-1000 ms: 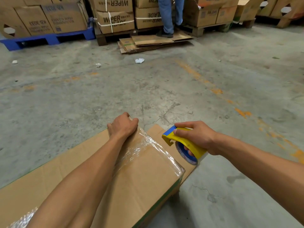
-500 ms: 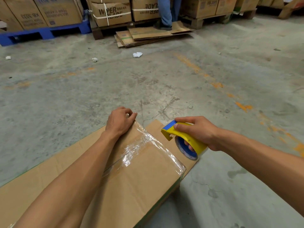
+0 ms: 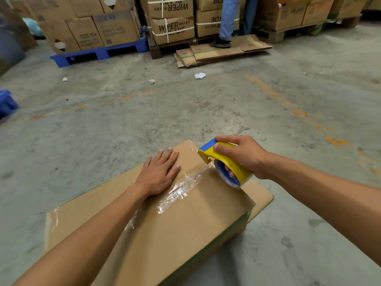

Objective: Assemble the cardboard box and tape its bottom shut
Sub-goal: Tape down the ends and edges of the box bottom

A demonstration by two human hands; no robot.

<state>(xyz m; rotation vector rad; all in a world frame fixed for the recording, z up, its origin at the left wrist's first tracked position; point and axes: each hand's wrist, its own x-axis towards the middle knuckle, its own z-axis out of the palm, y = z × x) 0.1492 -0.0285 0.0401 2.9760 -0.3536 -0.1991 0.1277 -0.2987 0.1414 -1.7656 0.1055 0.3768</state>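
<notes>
We have the cardboard box (image 3: 165, 234) on the concrete floor (image 3: 144, 120) right below us, its taped face turned up. Our left hand (image 3: 158, 172) lies flat on it with the fingers (image 3: 171, 154) spread and straight, gripping nothing, just beside a shiny strip of clear tape (image 3: 181, 188) that runs along the seam toward us. Our right hand (image 3: 241, 155) is closed around the yellow tape dispenser (image 3: 224, 164), one finger hooked through the blue roll (image 3: 225, 175), the tool sitting at the box's far right edge. A loose flap (image 3: 261, 195) sticks out flat on the floor past that edge. The box's right side drops away with a green stripe (image 3: 233, 226) along its upper edge. Ahead of us the floor is open, with only a few crumpled white scraps (image 3: 200, 75) on it. At the far end stand stacked cartons (image 3: 173, 19) on pallets, a blue pallet (image 3: 99, 53) and flattened cardboard (image 3: 222, 51), where another person's legs (image 3: 226, 19) stand.
</notes>
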